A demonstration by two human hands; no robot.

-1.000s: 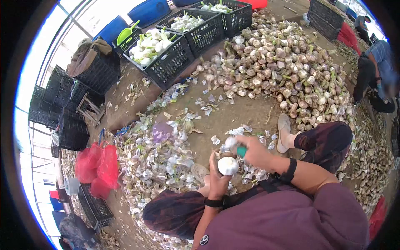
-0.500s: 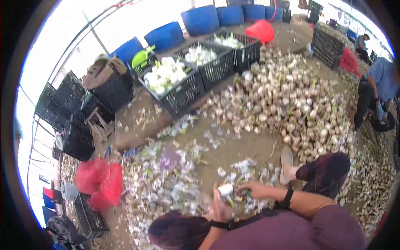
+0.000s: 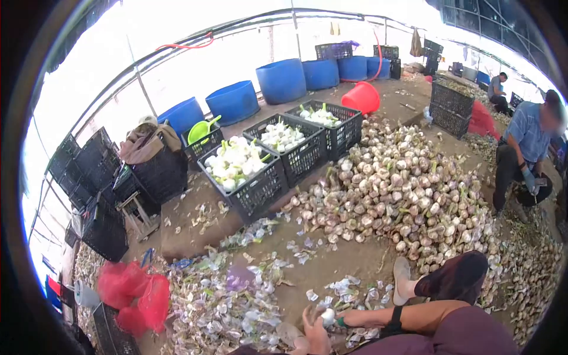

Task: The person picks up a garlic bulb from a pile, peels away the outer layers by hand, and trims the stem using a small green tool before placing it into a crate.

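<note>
Near the bottom centre, my left hand (image 3: 316,332) has its fingers wrapped round a white peeled garlic bulb (image 3: 328,317). Just right of the bulb is my right hand (image 3: 354,318), closed on a small tool whose green handle (image 3: 341,322) shows between the fingers; its blade cannot be made out. Loose peelings (image 3: 236,302) lie on the ground left of my hands. A large heap of unpeeled garlic (image 3: 408,189) rises beyond them, near my shoe.
Three black crates of white garlic (image 3: 257,192) stand ahead, with a green scoop (image 3: 202,130) behind. Blue tubs (image 3: 281,81) and a red bucket (image 3: 361,98) are farther back. Red mesh bags (image 3: 139,296) lie left. A co-worker (image 3: 528,142) sits at the right.
The view has tilted upward, so my hands appear lower in the frame. The white bulb is still in my left hand, and the green-handled tool remains in my right.
</note>
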